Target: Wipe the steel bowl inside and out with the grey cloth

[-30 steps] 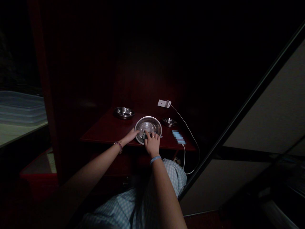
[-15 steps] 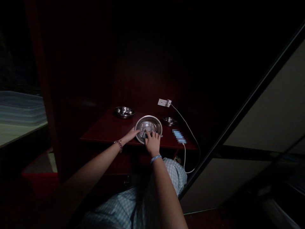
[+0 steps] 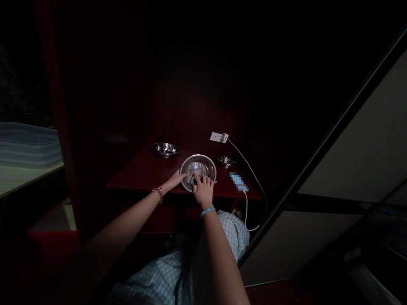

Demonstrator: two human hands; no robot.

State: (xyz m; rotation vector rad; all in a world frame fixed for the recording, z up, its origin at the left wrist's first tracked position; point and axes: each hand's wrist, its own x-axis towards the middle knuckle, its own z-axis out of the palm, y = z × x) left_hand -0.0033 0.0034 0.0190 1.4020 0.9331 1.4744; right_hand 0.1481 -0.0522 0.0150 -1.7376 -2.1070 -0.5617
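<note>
A shiny steel plate [image 3: 199, 165] lies at the front of a dark red shelf [image 3: 140, 173]. My left hand [image 3: 176, 179] rests against the plate's left rim, its fingers curled round the edge. My right hand [image 3: 202, 189] sits on the plate's near side, fingers bent and pressing a small dark object [image 3: 193, 179] that I cannot make out against the plate's surface. A bead bracelet circles my left wrist and a light blue band my right.
Two smaller steel bowls stand on the shelf, one at the back left [image 3: 165, 149] and one to the right [image 3: 226, 161]. A phone [image 3: 238, 181] lies right of the plate, its white cable running to a wall socket [image 3: 218, 137]. The surroundings are very dark.
Both hands stay at the plate. My right hand has shifted very slightly over the plate's near edge.
</note>
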